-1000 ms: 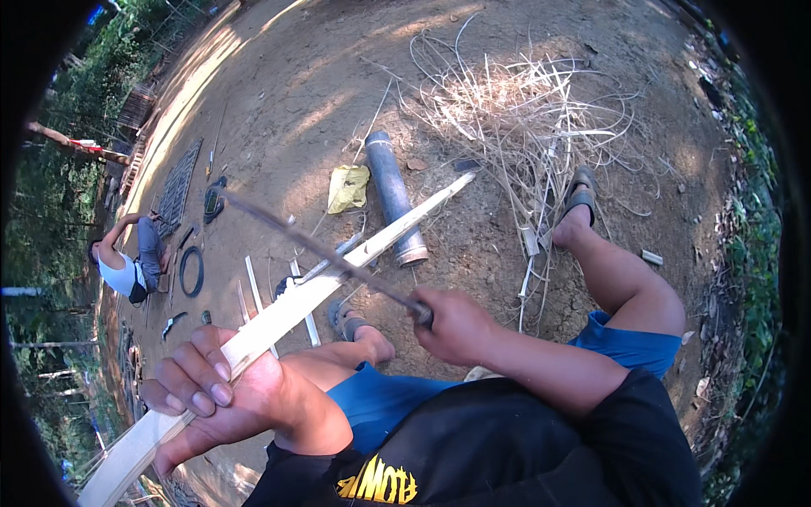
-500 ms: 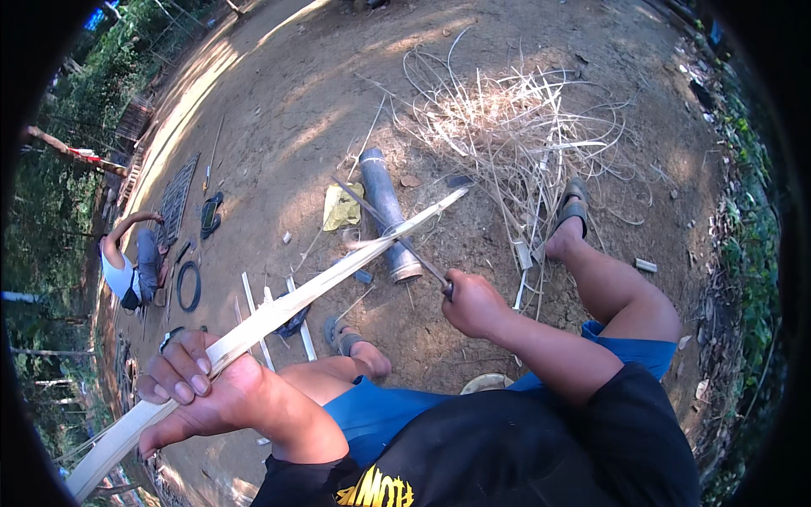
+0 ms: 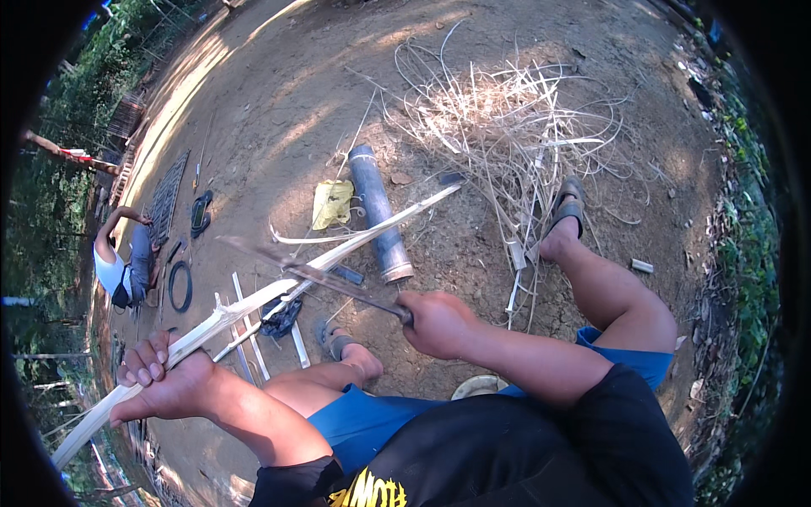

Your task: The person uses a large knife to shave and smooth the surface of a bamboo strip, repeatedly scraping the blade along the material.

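Observation:
My left hand [image 3: 165, 376] is closed around a long pale bamboo strip [image 3: 372, 232], which slants from the lower left up to the middle of the head view. In my right hand [image 3: 439, 325] is the handle of a long knife [image 3: 346, 287]. Its blade, blurred toward the tip, crosses the strip ahead of my left hand; whether it touches cannot be told. A thin sliver [image 3: 296, 240] curls off the strip's far side. Beneath the strip's outer part, a dark bamboo tube [image 3: 378, 211] lies on the ground.
A tangle of thin shavings [image 3: 498, 110] covers the ground ahead, by my right sandal [image 3: 570, 203]. Near the tube lies a yellow bag-like sheet [image 3: 332, 204]. Pale slats [image 3: 251, 329] and a black plastic bag [image 3: 280, 318] are by my left foot. Another person [image 3: 122, 262] sits far left.
The knife has swept left along the strip toward my left hand, and my right hand has moved left and slightly down. A sliver now stands away from the strip.

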Demonstrator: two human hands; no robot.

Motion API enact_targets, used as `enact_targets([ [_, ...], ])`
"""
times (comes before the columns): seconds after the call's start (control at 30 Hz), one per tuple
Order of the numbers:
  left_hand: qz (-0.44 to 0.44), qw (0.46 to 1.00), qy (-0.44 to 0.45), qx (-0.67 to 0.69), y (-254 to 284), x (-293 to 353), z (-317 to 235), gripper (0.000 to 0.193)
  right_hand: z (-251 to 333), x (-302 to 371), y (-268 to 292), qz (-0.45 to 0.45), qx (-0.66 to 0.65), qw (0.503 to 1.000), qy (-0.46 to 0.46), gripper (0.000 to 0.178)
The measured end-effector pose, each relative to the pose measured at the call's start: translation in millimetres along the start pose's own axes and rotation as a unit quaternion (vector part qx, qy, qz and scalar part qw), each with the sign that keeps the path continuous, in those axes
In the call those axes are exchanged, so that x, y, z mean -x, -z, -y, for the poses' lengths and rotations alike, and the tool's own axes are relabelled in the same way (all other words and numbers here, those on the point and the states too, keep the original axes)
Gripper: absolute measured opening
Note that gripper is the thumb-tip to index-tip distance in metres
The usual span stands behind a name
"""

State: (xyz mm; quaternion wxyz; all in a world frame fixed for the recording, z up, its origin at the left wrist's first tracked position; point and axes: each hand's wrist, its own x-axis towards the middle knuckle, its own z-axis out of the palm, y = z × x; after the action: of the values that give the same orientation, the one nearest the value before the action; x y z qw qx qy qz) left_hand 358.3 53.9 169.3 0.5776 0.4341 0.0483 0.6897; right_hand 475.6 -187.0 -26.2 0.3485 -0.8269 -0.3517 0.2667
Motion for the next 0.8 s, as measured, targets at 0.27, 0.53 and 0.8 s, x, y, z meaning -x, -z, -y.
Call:
enact_targets([
  [0.27,0.013,1.000,0.019,0.007,7.2,-17.2,22.8,0.062,-151.9,-48.4,10.4,-0.039,0.094,0.975,-0.200,0.032],
  [0.53,0.079,0.994,0.065,0.048,21.4,-25.8,15.2,0.060,-5.7,-41.3,4.3,0.037,0.028,0.993,0.111,0.030],
  [0.8,0.127,0.982,0.085,0.108,26.6,-36.1,22.0,0.057,-148.1,-76.0,17.0,0.018,0.075,0.968,-0.238,0.025],
])
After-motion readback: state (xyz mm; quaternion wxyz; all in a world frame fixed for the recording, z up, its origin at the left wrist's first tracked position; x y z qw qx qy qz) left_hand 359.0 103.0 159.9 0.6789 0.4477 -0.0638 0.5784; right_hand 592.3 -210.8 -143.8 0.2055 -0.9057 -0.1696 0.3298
